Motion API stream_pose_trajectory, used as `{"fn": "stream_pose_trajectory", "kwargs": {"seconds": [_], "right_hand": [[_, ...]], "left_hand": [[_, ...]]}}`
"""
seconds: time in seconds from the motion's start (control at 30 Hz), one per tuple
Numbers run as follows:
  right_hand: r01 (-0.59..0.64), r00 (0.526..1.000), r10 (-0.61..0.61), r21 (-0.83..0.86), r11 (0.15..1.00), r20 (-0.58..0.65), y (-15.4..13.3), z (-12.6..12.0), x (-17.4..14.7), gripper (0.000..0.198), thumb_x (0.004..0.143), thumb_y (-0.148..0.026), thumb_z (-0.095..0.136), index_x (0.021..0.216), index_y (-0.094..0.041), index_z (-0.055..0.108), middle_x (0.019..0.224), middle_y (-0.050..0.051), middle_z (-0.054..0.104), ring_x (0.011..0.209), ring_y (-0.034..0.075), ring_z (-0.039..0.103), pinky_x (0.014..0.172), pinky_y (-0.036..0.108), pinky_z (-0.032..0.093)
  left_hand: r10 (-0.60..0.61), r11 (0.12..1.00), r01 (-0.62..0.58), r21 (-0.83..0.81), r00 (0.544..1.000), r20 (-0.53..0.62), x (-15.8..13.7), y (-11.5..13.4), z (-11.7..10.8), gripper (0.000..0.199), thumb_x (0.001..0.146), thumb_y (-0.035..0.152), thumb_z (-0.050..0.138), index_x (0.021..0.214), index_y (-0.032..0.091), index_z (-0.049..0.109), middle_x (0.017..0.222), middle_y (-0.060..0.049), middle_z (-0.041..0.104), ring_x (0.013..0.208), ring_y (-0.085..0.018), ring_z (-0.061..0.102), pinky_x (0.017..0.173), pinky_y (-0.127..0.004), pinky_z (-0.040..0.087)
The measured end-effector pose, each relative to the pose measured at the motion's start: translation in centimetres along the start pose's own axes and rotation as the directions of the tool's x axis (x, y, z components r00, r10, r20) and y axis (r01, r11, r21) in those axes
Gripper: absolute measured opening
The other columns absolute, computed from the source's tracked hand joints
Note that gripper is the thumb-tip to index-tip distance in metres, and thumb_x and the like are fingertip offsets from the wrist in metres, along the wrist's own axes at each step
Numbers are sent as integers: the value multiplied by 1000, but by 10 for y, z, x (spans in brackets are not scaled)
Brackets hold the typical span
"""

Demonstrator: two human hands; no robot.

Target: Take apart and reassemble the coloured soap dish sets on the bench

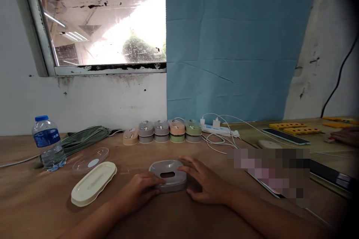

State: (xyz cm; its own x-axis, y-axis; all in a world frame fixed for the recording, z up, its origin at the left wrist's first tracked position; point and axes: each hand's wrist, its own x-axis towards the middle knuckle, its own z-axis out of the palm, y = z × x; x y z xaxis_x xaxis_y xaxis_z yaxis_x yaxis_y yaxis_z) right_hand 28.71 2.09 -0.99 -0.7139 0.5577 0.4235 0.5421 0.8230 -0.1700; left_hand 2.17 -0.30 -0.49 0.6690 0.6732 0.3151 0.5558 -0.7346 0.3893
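A grey plastic box (170, 185) with rounded ends and an oval slot in its top sits on the wooden table between my hands. My left hand (138, 190) grips its left front edge, fingers on top and thumb low at the front. Around the right end, my right hand (209, 183) has its fingertips on the rim and its thumb by the front corner, fingers spread. To the left lies a cream oval tray (94, 185) with a wavy edge. Behind that tray is a clear oval lid (91, 160) with a white round sticker.
Small lidded boxes (161, 130) in grey, pink and green line the wall, mostly stacked. A water bottle (49, 143) and green cloth (84, 140) stand left. Right are a power strip (220, 130), cables, a phone (286, 136), yellow pieces (303, 130) and another person's hand (346, 134).
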Motion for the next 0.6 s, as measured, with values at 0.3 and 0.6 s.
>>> {"fn": "stream_pose_trajectory", "kwargs": {"seconds": [0.3, 0.6], "right_hand": [[-132, 988, 120, 128, 983, 100, 1, -2, -1, 29, 68, -21, 55, 97, -18, 50, 129, 12, 35, 117, 24, 38, 94, 35, 36], [-191, 977, 175, 137, 972, 124, 3, -2, 0, 23, 67, -23, 56, 88, -18, 46, 129, 12, 33, 115, 23, 39, 89, 32, 38]], "left_hand": [[-224, 805, 325, 497, 941, -253, -5, -20, -21, 41, 83, 17, 31, 123, 17, 42, 113, -12, 53, 99, -22, 49, 86, -36, 38], [-753, 378, 670, 638, 624, -210, -25, -50, -32, 43, 77, 7, 31, 118, 4, 43, 98, -22, 54, 81, -30, 58, 61, -39, 45]]}}
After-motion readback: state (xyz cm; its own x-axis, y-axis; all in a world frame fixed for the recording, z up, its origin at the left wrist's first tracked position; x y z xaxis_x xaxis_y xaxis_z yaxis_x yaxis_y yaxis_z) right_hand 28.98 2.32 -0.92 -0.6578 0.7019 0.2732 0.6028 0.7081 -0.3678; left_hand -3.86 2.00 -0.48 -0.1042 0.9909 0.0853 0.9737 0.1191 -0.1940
